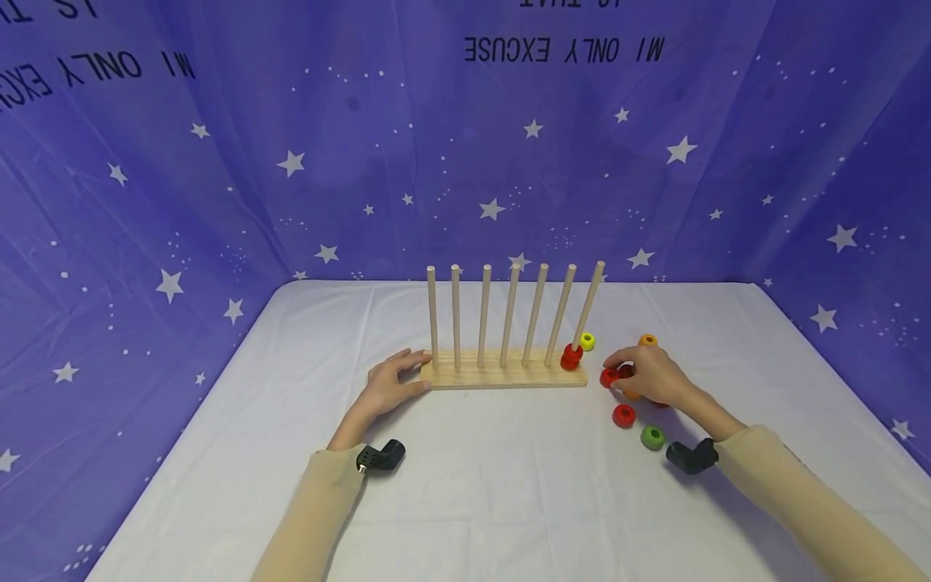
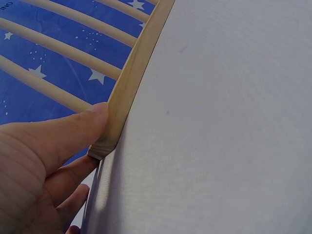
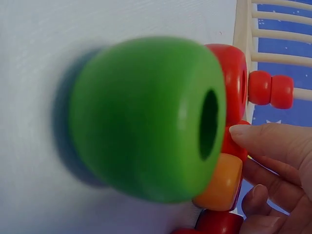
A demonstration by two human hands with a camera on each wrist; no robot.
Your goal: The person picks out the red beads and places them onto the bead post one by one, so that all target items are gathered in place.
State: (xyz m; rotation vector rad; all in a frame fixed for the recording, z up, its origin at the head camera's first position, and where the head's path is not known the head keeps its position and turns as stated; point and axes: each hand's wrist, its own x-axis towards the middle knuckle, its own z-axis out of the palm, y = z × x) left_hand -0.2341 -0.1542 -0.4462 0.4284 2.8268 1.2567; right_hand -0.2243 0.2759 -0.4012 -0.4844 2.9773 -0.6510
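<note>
Nearest us, two beige fabric sleeves (image 1: 822,495) reach in over a desk (image 1: 465,485) covered with white cloth, a small black device (image 1: 381,457) at each wrist. Just on the near side of the right hand (image 1: 650,373) we see a round green bead (image 1: 653,437) with a dark hole, and a round red bead (image 1: 623,415) nearer its fingertips. The right hand is nearly closed, thumb and fingers pinching a second glossy red bead (image 1: 608,378) at its left; a rounded orange bead (image 1: 631,395) lies partly hidden below it. The left hand (image 1: 389,386) grips the end of a long pale wooden board (image 1: 502,377), thumb on the near edge. Rightward from that hand we count seven upright round wooden pegs (image 1: 483,319) in a row, the one nearest the right hand bearing two stacked red beads (image 1: 570,362). Beyond the right hand sits another orange bead (image 1: 647,340), and farther left of it a bright yellow bead (image 1: 587,342). Behind both hands we find a purple-blue curtain (image 1: 436,153) with white stars and dark lettering.
</note>
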